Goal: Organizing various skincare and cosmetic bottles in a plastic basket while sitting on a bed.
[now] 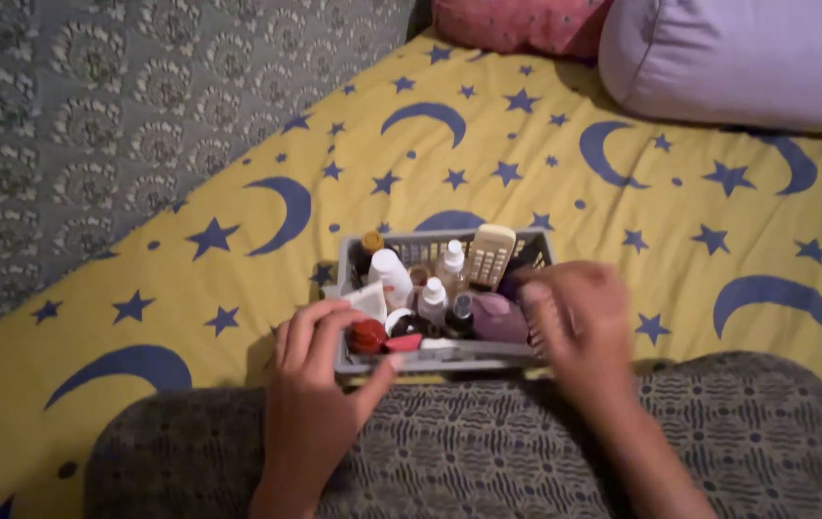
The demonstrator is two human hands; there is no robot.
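Note:
A small grey plastic basket (pixel 430 361) sits on a yellow sheet in front of my knees. It is packed with small bottles, among them a white bottle (pixel 391 276), a purple bottle (pixel 499 318), a red-capped jar (pixel 368 336) and a cream comb-like piece (pixel 490 254). My left hand (pixel 313 389) grips the basket's near left corner, thumb along the front rim and fingers over the edge. My right hand (pixel 579 322) is blurred at the basket's right side, fingers curled at the rim; whether it holds anything is unclear.
The yellow bed sheet (pixel 238 259) carries blue moons and stars. A patterned grey wall (pixel 65 125) runs along the left. A lilac pillow (pixel 737 58) and a red cushion (pixel 526 24) lie at the far end. My patterned-clothed legs (pixel 488 452) fill the bottom.

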